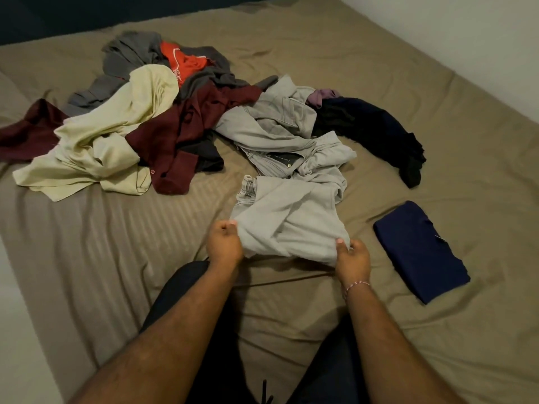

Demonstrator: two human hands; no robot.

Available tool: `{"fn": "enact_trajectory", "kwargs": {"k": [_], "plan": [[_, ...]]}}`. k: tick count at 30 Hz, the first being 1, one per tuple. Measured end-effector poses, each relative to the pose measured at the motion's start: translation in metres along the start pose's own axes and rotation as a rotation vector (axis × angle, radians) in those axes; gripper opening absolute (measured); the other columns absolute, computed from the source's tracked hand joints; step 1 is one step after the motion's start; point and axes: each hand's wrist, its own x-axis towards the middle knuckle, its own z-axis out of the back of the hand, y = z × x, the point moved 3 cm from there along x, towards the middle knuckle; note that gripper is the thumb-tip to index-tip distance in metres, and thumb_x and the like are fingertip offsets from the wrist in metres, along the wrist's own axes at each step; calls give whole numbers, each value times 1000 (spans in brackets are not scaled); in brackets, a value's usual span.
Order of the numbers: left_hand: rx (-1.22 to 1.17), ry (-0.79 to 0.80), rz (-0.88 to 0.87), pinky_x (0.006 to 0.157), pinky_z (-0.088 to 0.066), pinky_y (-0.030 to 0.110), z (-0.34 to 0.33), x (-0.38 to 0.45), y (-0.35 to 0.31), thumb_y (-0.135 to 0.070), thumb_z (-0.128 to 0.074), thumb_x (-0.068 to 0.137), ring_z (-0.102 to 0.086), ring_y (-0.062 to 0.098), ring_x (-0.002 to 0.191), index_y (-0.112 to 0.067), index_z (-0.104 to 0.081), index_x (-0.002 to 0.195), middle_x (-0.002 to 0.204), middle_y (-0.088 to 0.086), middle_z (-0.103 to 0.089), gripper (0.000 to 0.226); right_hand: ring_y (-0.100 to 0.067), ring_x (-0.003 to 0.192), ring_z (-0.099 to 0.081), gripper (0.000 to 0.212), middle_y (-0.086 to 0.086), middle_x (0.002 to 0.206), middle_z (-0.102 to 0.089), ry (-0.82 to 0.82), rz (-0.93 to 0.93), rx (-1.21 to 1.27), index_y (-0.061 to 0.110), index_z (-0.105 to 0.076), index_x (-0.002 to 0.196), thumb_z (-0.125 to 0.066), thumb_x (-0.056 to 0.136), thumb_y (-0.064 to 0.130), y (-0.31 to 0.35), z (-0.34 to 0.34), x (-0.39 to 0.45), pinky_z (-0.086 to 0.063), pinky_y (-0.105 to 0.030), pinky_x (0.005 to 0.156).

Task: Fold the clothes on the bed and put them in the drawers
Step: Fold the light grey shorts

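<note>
Both the left hand [224, 242] and right hand [351, 256] pinch the grey jeans [287, 225] near the bed's [87, 258] front edge; tugging may drag the pile [163, 123] behind along.

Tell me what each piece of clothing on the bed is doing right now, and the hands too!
Light grey jeans: unfolded, near edge gripped by both hands.
Left hand: fingers curled on the jeans.
Right hand: pinching the jeans.
Navy blue folded garment: folded flat, lying apart.
Cream shirt: crumpled in pile.
Maroon shirt: crumpled, unfolded.
Dark grey garment: crumpled.
Red garment: crumpled.
Dark navy garment: unfolded.
</note>
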Motion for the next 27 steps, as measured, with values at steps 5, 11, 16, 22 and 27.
{"fn": "enact_trajectory", "kwargs": {"k": [5, 11, 16, 22, 27], "plan": [[-27, 91, 86, 75, -56, 38, 14, 23, 6, -23, -65, 98, -65, 27, 81, -11, -71, 82, 83, 10, -70, 21, -27, 76, -56, 30, -6, 76, -59, 24, 10, 13, 7, -57, 81, -66, 99, 29, -5, 6, 4, -43, -31, 65], [34, 299, -149, 68, -54, 33, 5, 0, -14, -17, -70, 94, -65, 15, 69, -17, -69, 88, 78, 6, -75, 6, -26, 102, -61, 39, -7, 114, -65, 40, 82, -87, 11, -59, 119, -78, 90, 28, 2, -2, -29, -46, -31, 88], [-121, 345, -180, 64, -45, 38, 10, -29, -9, -31, -58, 92, -53, 20, 64, -25, -59, 91, 73, 8, -63, 7, -12, 95, -56, 20, 4, 103, -62, -30, 502, -180, 23, -66, 105, -76, 88, 23, 34, -14, -64, -47, -28, 85], [170, 557, -437, 76, -57, 42, -4, -72, -29, -10, -56, 99, -70, 26, 79, -29, -59, 118, 89, 4, -75, 27, -15, 79, -73, 33, -4, 83, -76, 365, 81, 199, 21, -67, 109, -81, 87, 41, 57, -55, -85, -60, -41, 82], [422, 707, -626, 86, -58, 41, -9, -110, -41, -26, -52, 85, -70, 27, 102, -26, -24, 154, 120, 8, -71, 75, -18, 79, -76, 45, -3, 79, -78, 383, -17, 346, 17, -65, 108, -81, 76, 44, 52, -46, -80, -61, -30, 71]]}}
